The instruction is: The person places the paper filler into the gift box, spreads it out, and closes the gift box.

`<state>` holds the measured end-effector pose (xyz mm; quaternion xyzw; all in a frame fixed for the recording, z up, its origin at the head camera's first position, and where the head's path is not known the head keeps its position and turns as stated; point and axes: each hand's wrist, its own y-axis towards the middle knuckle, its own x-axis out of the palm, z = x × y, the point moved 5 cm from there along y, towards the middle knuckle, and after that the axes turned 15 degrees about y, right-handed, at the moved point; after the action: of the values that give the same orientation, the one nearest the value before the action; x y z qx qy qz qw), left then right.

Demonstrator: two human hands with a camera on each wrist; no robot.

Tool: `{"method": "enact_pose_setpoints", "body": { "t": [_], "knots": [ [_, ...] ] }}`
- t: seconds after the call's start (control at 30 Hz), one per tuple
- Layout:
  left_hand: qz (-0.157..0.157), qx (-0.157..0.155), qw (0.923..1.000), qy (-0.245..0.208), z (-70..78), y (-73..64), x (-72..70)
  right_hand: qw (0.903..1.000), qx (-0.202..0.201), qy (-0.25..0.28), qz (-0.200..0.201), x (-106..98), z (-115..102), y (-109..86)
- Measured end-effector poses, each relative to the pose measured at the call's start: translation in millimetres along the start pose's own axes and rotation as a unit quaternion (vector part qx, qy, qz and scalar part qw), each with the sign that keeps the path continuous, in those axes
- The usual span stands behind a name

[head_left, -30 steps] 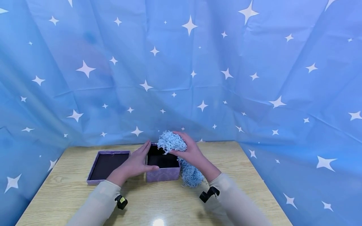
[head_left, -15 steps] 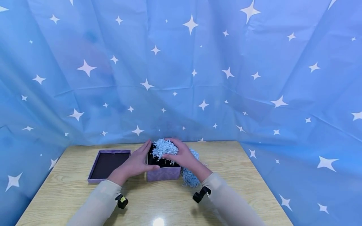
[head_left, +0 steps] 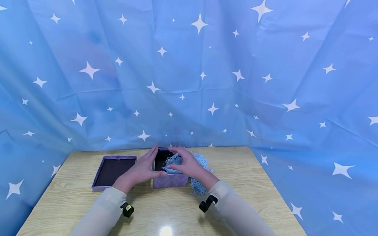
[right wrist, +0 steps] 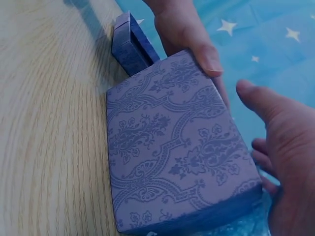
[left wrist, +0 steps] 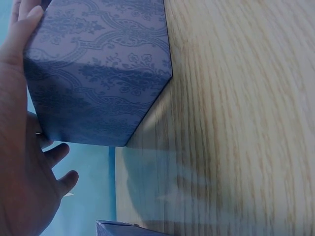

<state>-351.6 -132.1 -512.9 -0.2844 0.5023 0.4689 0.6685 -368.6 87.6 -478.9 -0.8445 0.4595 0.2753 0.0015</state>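
The purple damask-patterned box (head_left: 170, 181) stands on the table with its dark inside facing up. My left hand (head_left: 141, 168) holds it at the left side, thumb on the front rim and fingers reaching to the back corner. A clump of light-blue shredded paper (head_left: 174, 162) lies inside the box, towards the right. Over it my right hand (head_left: 190, 165) has its thumb and fingers spread apart. In the right wrist view nothing shows between that hand's thumb and fingers, but the box wall hides the paper. More shredded paper (head_left: 198, 186) lies right of the box.
Left of the box, the purple lid (head_left: 101, 188) lies with its dark inside up. The wooden table (head_left: 165, 209) meets a blue star-patterned cloth (head_left: 183, 82) at the back and sides. Black wrist cameras (head_left: 127, 209) sit on both sleeves.
My right hand has moved left and down over the box with the shredded paper, which now sits lower, inside the box. The left hand has stayed in place.
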Motion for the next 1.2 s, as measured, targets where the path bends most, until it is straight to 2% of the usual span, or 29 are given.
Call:
{"method": "enact_pose_setpoints", "body": {
  "t": [0.2, 0.37, 0.47, 0.63, 0.8, 1.03, 1.2],
  "knots": [
    [0.002, 0.0, 1.0, 0.0, -0.1, 0.5, -0.1, 0.9999, -0.009, -0.002, 0.007, -2.6, -6.1, -2.3],
    [0.003, 0.001, 1.0, -0.005, 1.1, -0.4, -1.5, 0.9994, -0.023, -0.012, 0.023, -18.3, -11.9, -10.3],
    [0.007, 0.004, 0.9999, -0.007, 1.9, -0.1, -1.9, 0.9987, -0.024, -0.037, 0.024, -33.6, -9.2, -21.2],
    [0.007, 0.006, 0.9999, -0.008, 3.3, -0.7, -2.8, 0.9973, 0.006, -0.071, 0.018, -58.9, 5.3, -47.3],
    [-0.001, -0.002, 1.0, -0.009, 3.8, -2.6, -5.9, 0.9963, 0.015, -0.084, 0.006, -74.0, 21.9, -71.6],
    [-0.003, -0.006, 1.0, -0.002, 2.0, -1.0, -4.0, 0.9927, 0.064, -0.1, -0.023, -73.8, 46.3, -95.2],
    [-0.002, -0.002, 1.0, -0.004, 1.8, -0.3, -1.6, 0.9887, 0.075, -0.125, -0.036, -66.4, 56.0, -100.6]
  ]
}}
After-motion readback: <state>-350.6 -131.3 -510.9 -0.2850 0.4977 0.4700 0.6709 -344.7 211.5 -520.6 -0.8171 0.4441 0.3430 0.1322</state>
